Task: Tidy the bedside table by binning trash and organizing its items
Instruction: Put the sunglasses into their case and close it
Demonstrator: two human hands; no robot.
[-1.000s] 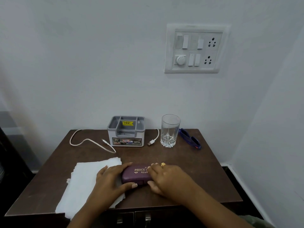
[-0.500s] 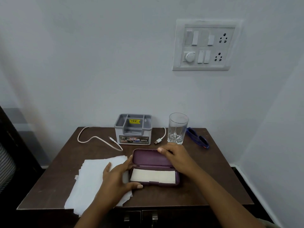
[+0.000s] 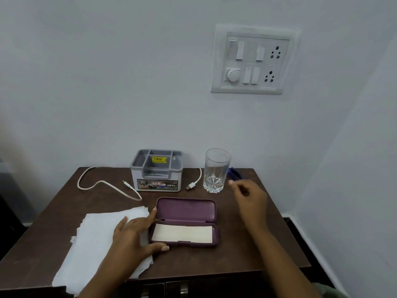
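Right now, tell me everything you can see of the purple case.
The purple case lies open and flat near the table's front edge, its hinged lid folded back toward the wall. It looks like hard plastic, rounded at the corners. A cream cloth liner fills the base; the lid is empty. The left hand steadies its left end, thumb against the front edge.

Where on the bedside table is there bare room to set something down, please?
Bare wood lies right of the open purple case to the table edge, and inside the white cable's loop. The organizer and glass crowd the back.
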